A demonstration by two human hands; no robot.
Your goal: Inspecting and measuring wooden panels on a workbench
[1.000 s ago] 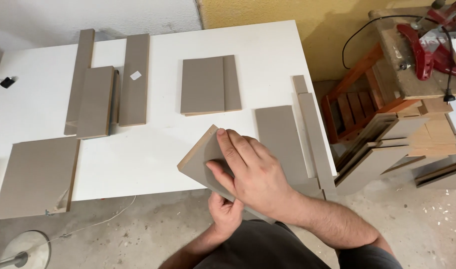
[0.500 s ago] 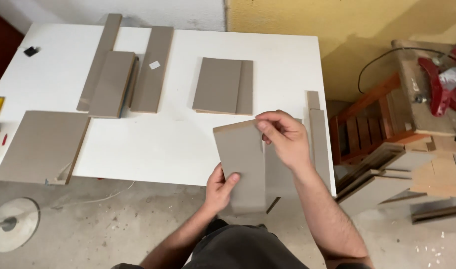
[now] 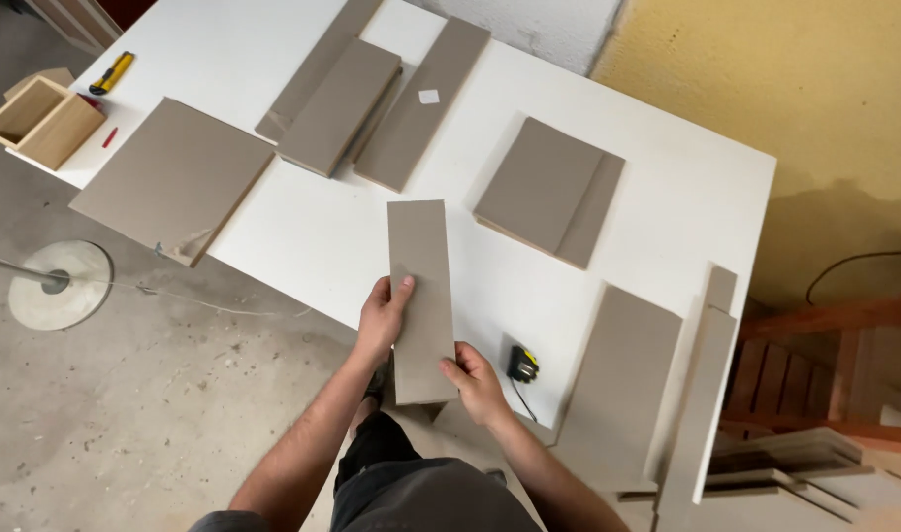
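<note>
both hands hold one narrow grey board (image 3: 421, 296) lengthwise over the near edge of the white bench (image 3: 667, 187). the left hand (image 3: 382, 317) is clamped on its left long edge about midway, thumb lying on the top face and fingers tucked under. the right hand (image 3: 478, 382) is closed on the lower right corner, thumb on top. the board's far end reaches over the bench top; its near end hangs past the edge above the person's lap. it looks lifted clear of the bench, though from this angle that is hard to tell for certain.

just right of the right hand a small black and yellow tape measure (image 3: 521, 365) lies on the bench. beyond it, at the right end, a wide grey panel (image 3: 618, 369) and two long thin strips (image 3: 702, 394) lie side by side and stick out over the bench edge. near the middle sits a stack of two grey panels (image 3: 544, 189). further left three long boards (image 3: 372, 94) lie together, one bearing a small white sticker. a large square panel (image 3: 175, 177) overhangs the left edge. at the far left corner stand a small open wooden box (image 3: 42, 120) and a yellow utility knife (image 3: 112, 72). a round grey lamp base (image 3: 59, 284) rests on the concrete floor.
</note>
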